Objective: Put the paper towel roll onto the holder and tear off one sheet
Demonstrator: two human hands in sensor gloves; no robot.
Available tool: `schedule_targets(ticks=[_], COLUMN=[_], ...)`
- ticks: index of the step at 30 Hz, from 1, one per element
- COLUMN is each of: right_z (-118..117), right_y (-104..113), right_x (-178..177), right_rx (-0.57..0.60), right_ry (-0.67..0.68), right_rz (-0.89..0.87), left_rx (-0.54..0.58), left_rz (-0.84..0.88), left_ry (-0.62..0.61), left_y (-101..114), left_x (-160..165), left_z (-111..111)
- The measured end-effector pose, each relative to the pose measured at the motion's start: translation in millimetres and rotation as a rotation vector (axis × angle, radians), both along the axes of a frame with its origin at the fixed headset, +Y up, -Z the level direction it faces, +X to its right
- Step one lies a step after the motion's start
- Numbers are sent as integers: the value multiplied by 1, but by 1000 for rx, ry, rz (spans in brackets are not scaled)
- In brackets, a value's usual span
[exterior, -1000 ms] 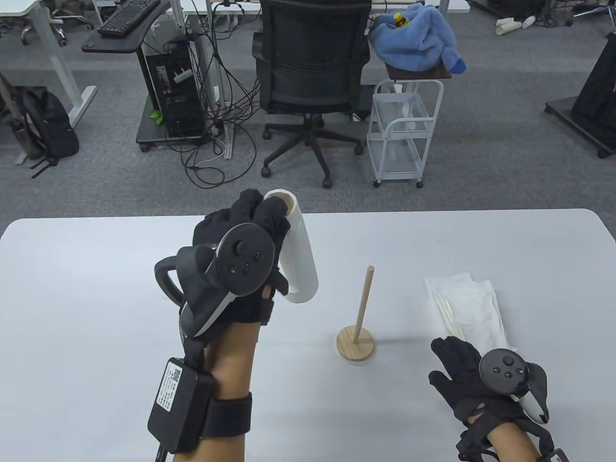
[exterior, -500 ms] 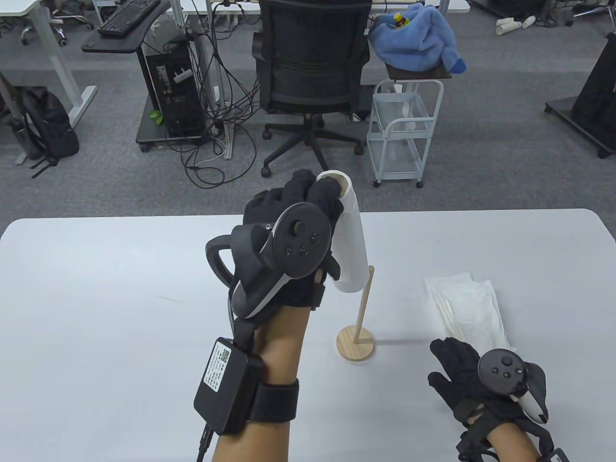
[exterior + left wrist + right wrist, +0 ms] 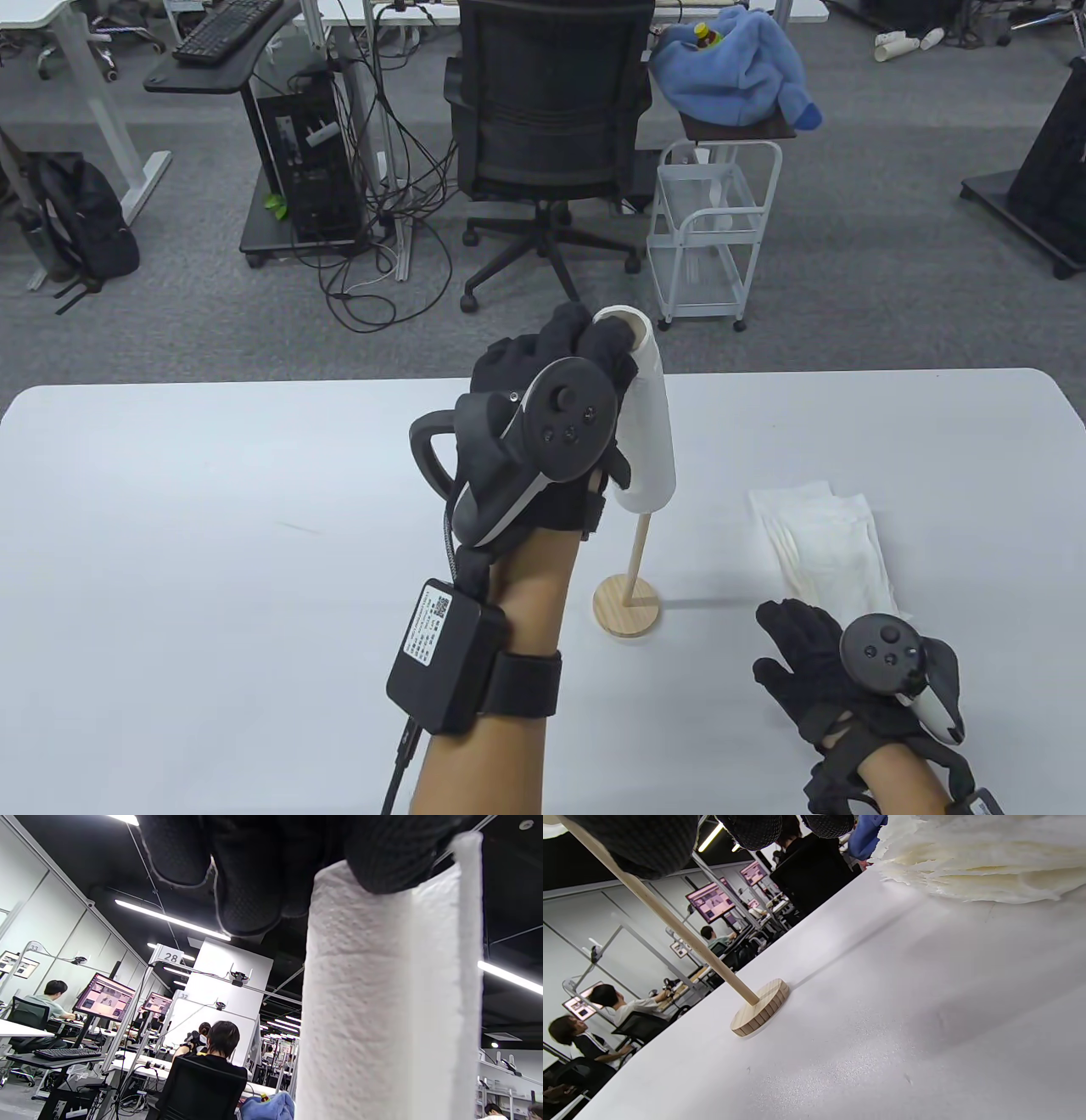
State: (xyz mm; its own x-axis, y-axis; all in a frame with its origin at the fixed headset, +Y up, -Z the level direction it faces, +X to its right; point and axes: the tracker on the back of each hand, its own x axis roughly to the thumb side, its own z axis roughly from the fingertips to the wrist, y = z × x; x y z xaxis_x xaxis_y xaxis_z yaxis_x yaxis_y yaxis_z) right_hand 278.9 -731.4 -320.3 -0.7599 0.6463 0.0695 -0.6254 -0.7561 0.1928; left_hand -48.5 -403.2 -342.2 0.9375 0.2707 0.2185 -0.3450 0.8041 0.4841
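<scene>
Both hands wear black knit gloves. The left hand (image 3: 543, 424) carries a black round-faced tracker (image 3: 543, 441) with buttons, a loop handle and a white underside; a black box with a white label (image 3: 445, 658) is strapped to that wrist, cable trailing. The right hand (image 3: 814, 662) bears a matching tracker (image 3: 891, 658).

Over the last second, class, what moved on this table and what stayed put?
The left hand, gripping the paper towel roll, carried it rightward until its bottom end sits over the top of the holder rod. The right hand stayed resting on the table; the holder and the loose sheets did not move.
</scene>
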Motion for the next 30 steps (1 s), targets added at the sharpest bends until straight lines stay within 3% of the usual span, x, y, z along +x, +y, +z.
schedule_targets(ticks=[8,23,30], right_z=[1,0,0], right_y=[0,0,0], right_x=[0,0,0], right_rx=[-19,-27,-34], right_ry=[7,6,8], right_rz=[-22,-13,-15], left_rx=[-25,-113,-99], left_rz=[-46,-50,-33], left_ry=[-59,-133,-149], left_y=[-18,-75,-90], left_x=[9,1,0], left_z=[-8,-29,-32])
